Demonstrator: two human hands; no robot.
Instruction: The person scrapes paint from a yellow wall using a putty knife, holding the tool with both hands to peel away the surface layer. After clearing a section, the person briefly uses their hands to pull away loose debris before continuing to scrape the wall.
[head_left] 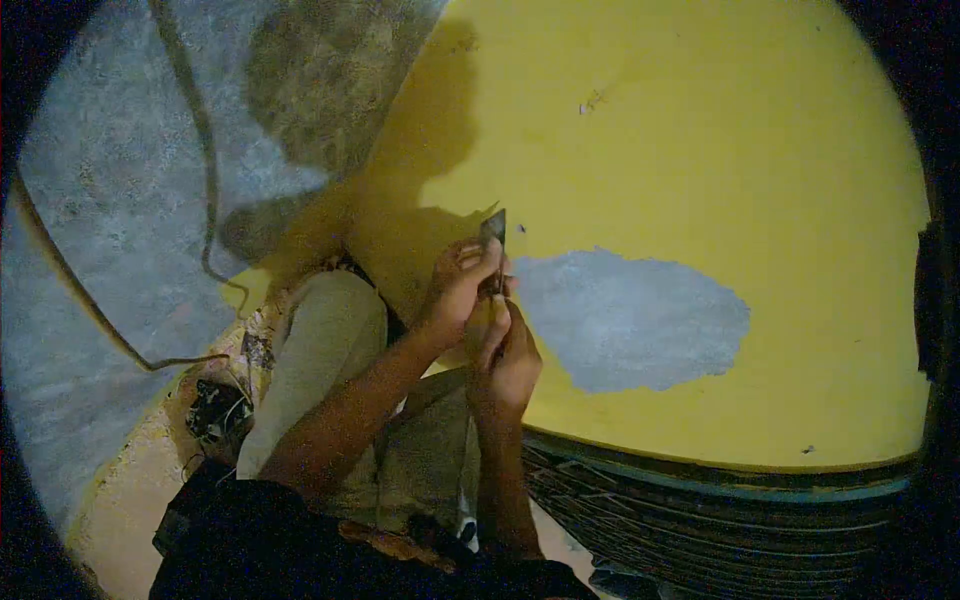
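Yellow-painted wall [700, 130] fills most of the view, lit from the right, with a shadow cast on its upper left part. Left of it stands a bare grey concrete wall section [110, 180]. A grey patch [630, 320], where the paint is missing, lies on the yellow wall just right of the hands. Below the patch, a dark wire grille [700, 510] with a teal rim spans the lower right corner.

A bent leg in khaki trousers [320, 350] rises from the lower centre, with the knee near the wall. A thin cable [205, 150] hangs down the grey section and curves toward the pale floor [130, 490].

Both forearms reach up from the bottom edge and meet in front of the yellow wall. The left hand [458, 290] is the upper one, its fingers closed on a thin dark strip [494, 230]. The right hand [508, 365] sits directly below, touching the left, fingers pinched together on the strip's lower end. The strip stands nearly upright, and its top projects above the left hand. Its material cannot be determined.

A small tangle of wires [215, 410] lies on the floor beside the leg.
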